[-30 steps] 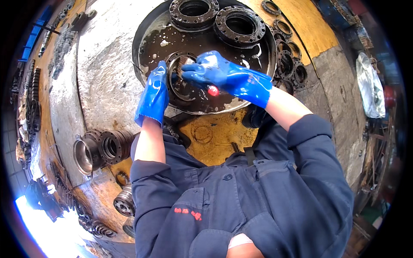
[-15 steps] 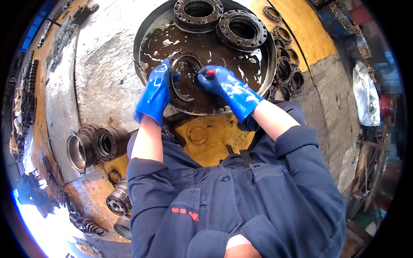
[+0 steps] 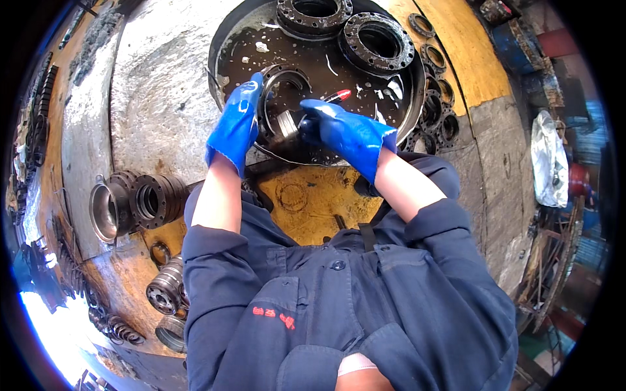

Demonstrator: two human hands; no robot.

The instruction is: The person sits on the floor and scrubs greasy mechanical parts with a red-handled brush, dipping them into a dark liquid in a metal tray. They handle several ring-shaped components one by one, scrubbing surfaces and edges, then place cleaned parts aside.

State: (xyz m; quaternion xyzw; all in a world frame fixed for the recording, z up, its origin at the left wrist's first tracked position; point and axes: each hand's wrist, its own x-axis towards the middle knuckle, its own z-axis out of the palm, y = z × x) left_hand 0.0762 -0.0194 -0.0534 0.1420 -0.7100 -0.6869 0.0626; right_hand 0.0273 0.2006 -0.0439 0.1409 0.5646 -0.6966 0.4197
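Note:
Both hands wear blue rubber gloves over a round pan (image 3: 219, 107) of dark liquid. My left hand (image 3: 240, 117) is closed on the left rim of a dark metal flange ring (image 3: 267, 98), which stands tilted in the pan. The fingers behind the ring are hidden. In my right hand (image 3: 345, 130) is a paintbrush (image 3: 287, 124) with a pale metal band and a red handle end sticking out past the thumb. Its head is at the ring's lower right edge; the bristles are hard to make out.
Two thick bolt-hole flanges (image 3: 377, 44) sit at the pan's far side. Several smaller rings (image 3: 433, 58) lie to its right. Stacked flanges (image 3: 156, 201) and a cylindrical metal part (image 3: 164, 290) rest on the left. A whitish plastic bag (image 3: 550, 159) is far right.
My right hand has turned, bringing the brush's metal band into view at the ring's lower right. The red handle end now points up and right. My left hand keeps the ring.

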